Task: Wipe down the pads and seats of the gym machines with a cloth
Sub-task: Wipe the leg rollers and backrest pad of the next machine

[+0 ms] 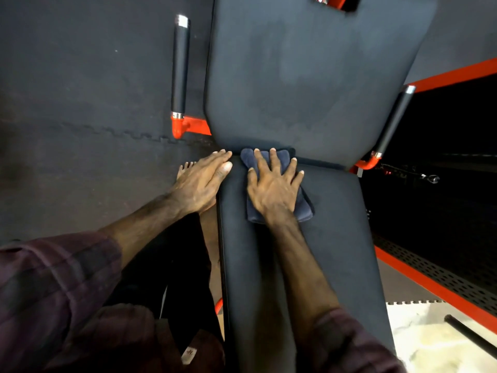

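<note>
We press our right hand (pixel 274 187) flat on the folded dark blue cloth (pixel 279 184), fingers spread and straight, so the whole palm bears down on the fabric rather than pinching it. The cloth lies on the far end of the seat pad (pixel 304 265), its upper edge right at the seam (pixel 320 162) where the seat meets the back pad (pixel 309 76). We judge this is the spot being wiped now, since dirt would gather in that gap.

Our left hand (pixel 201 181) rests open on the left edge of the seat pad, fingers straight and close together, fingertips near the seam. It holds nothing; it looks placed there to steady us as we lean over the machine.

The cloth is a rough rectangle, its long axis running from us toward the back pad and tilted slightly, the near end toward our right. The fingers of the right hand point along the same line, which suits a push-and-pull stroke along the length of the seat.

The back pad shows patchy lighter areas, perhaps damp streaks, though we cannot be sure. Black grip handles (pixel 180 68) on orange frame tubes (pixel 188 126) stand either side of it
</note>
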A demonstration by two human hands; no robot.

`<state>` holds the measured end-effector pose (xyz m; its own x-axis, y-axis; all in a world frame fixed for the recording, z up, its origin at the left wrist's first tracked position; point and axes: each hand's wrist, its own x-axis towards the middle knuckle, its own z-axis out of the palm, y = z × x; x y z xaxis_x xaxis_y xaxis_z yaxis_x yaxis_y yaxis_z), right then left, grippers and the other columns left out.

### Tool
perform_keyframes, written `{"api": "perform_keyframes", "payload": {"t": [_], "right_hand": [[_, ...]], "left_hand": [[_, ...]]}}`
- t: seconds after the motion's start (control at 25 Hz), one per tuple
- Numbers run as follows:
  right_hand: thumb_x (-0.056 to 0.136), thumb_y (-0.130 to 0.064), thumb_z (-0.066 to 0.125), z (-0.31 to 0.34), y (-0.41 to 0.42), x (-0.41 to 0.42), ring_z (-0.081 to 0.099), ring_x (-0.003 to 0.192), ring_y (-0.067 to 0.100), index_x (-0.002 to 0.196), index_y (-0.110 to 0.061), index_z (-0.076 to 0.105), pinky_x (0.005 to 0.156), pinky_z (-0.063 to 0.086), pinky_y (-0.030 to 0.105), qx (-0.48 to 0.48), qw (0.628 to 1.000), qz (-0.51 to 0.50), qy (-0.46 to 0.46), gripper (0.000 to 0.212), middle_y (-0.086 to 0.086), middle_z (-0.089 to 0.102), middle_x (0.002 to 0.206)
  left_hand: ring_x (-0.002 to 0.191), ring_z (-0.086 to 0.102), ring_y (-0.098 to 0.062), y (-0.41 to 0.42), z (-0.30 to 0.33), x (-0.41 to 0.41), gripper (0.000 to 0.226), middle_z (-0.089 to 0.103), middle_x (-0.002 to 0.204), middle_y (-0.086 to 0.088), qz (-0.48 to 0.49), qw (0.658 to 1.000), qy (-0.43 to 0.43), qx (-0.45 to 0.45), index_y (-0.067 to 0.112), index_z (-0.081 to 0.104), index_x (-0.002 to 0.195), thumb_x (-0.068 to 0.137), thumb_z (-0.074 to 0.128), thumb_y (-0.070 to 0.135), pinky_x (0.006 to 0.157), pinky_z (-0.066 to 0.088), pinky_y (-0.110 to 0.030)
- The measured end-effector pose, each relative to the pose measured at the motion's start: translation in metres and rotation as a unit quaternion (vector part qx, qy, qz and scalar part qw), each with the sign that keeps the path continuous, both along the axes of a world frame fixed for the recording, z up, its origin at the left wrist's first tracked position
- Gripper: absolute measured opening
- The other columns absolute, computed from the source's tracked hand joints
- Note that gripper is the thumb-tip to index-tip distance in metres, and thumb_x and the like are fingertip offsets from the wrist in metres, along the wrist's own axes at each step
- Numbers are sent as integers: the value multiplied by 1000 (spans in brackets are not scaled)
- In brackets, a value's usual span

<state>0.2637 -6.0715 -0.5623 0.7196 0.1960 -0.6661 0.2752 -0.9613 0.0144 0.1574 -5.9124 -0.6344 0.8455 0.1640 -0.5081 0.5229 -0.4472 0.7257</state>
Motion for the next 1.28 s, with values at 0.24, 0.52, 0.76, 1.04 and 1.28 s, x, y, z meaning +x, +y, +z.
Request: {"api": "perform_keyframes", "payload": {"t": [0.24,0.52,0.76,1.04,1.28], "right_hand": [[106,-55,25,21,-47,-6,2,162,39,166,-44,20,128,6,64,56,992,110,20,61,-12,7,177],[105,-61,20,15,-45,1,5,161,43,166,-46,17,127,8,64,38,997,71,5,63,-8,9,177],[108,-57,26,10,-72,35,3,161,43,166,-46,16,126,5,67,-22,999,-47,-3,60,-9,8,177],[104,-59,18,46,-118,15,1,162,35,165,-47,18,129,8,60,51,995,86,31,62,-14,4,177],[108,-54,32,19,-89,32,4,160,45,165,-48,17,127,7,66,1,1000,-15,-8,60,-8,8,177]], "left_hand": [[158,26,-10,-4,-6,8,89,38,168,9,-20,999,-2,43,33,44,158,96,5,84,123,29,-59],[155,33,-23,-12,-8,25,75,44,164,-1,-82,993,-1,79,27,47,156,96,27,67,118,37,-63],[153,37,-25,-21,11,40,72,47,162,-1,-134,985,-6,111,25,49,156,97,27,60,124,32,-51],[156,31,-23,-29,13,52,57,39,167,4,-176,975,10,134,29,43,158,106,43,53,122,27,-60],[157,28,-22,-43,22,66,57,36,168,7,-182,974,25,133,32,42,159,106,42,54,120,13,-74]]}}
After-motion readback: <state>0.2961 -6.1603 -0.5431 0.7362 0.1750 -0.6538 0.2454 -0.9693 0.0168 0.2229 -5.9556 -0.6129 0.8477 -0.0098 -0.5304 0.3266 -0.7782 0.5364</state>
